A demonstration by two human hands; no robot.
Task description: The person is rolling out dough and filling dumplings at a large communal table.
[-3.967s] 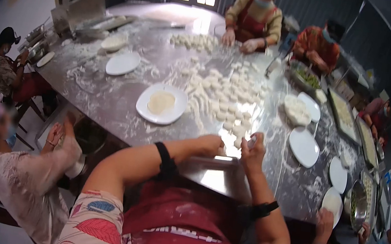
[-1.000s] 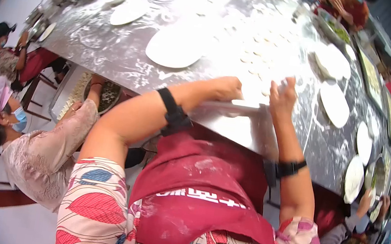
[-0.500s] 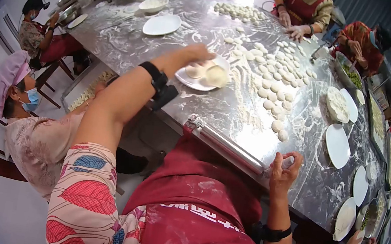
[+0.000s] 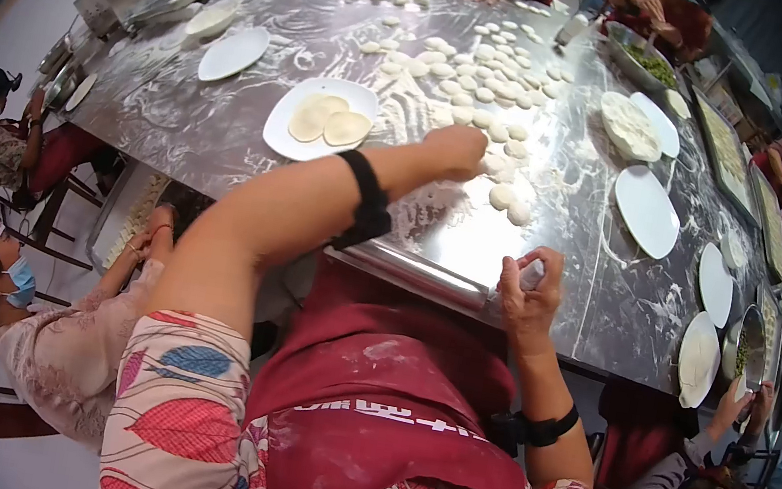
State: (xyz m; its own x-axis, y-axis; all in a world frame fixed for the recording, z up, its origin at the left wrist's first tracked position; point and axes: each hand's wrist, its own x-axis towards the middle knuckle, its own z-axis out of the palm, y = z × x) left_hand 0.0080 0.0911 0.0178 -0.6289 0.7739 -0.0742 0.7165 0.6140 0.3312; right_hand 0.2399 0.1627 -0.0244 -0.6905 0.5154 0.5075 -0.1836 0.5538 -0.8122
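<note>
My left hand (image 4: 455, 151) reaches across over the dough pieces, its fingers curled down at their near edge; what they hold, if anything, is hidden. Flattened dough rounds (image 4: 509, 201) lie just right of and below it on the floured steel. My right hand (image 4: 532, 301), at the table's front edge, is closed round a pale rolling pin (image 4: 533, 274), of which only a short rounded end shows. To the left of my left hand, thin dough wrappers (image 4: 317, 118) overlap on a white square plate (image 4: 278, 135).
Many more dough pieces (image 4: 483, 71) spread toward the far side. White plates (image 4: 647, 212) and a bowl of flour (image 4: 631, 127) stand on the right, a bowl of green filling (image 4: 646, 62) beyond them. Co-workers sit or stand round the table, one close on my left (image 4: 59, 337).
My left hand has moved right, from the plate of wrappers to the dough pieces, uncovering the wrappers. The view has shifted, and my right hand still grips the rolling pin.
</note>
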